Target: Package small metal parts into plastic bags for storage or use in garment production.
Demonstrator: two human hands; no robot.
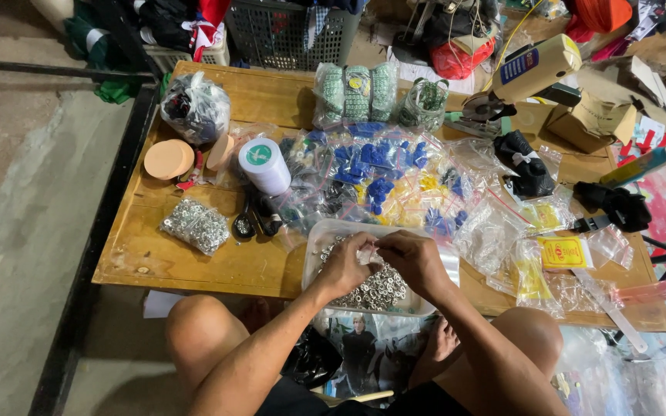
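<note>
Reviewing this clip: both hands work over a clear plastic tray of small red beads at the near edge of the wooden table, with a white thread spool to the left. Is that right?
Not quite. The head view shows the clear plastic tray holds small silver metal rings, not red beads. The rest stands: the left hand and right hand work over it at the near edge of the wooden table, with the white thread spool to the left.

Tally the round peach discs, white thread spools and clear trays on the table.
Peach discs: 2
White thread spool: 1
Clear tray of metal eyelets, under both hands: 1
Total: 4
</note>
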